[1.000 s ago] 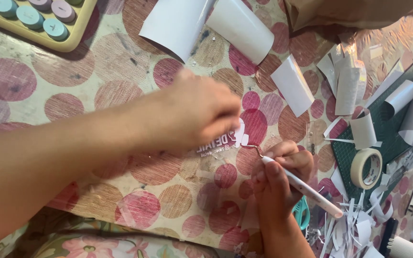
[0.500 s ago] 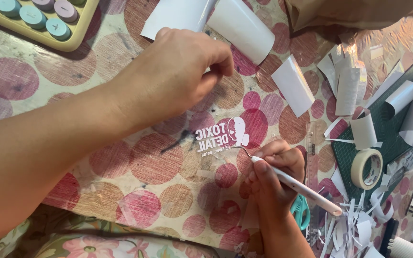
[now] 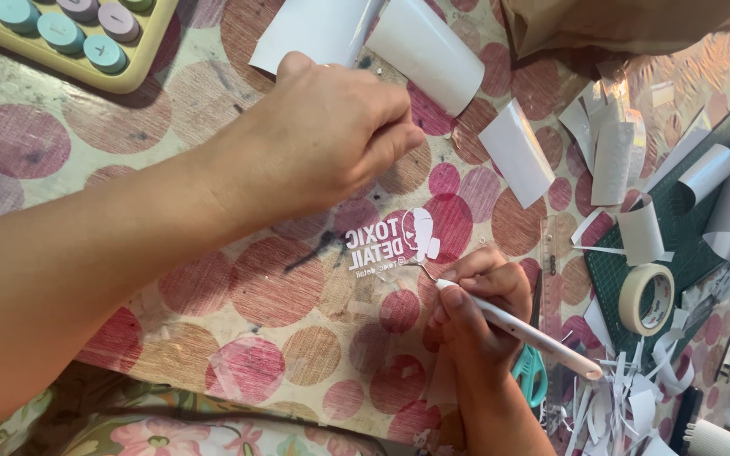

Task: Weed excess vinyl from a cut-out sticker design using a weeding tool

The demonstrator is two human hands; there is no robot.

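My left hand [image 3: 323,135] hovers over the dotted tablecloth [image 3: 255,279], fingertips pinched together; I see nothing between them. Just below and to its right lies a white cut-out decal [image 3: 390,241] with lettering and a small figure. My right hand [image 3: 475,312] grips a white pen-shaped pick tool [image 3: 534,338] like a pencil. The tool's thin hooked tip rests on the table at the decal's lower right edge.
Curled white sheets [image 3: 428,51] lie at the top, with a pastel round-key keyboard [image 3: 69,42] at top left. To the right are a green cutting mat [image 3: 686,228], a roll of masking tape [image 3: 645,300], teal scissors [image 3: 532,376] and several paper scraps [image 3: 627,405].
My left hand lifted off the decal and drew back up and left, uncovering it. My right hand and the tool stayed nearly in place.
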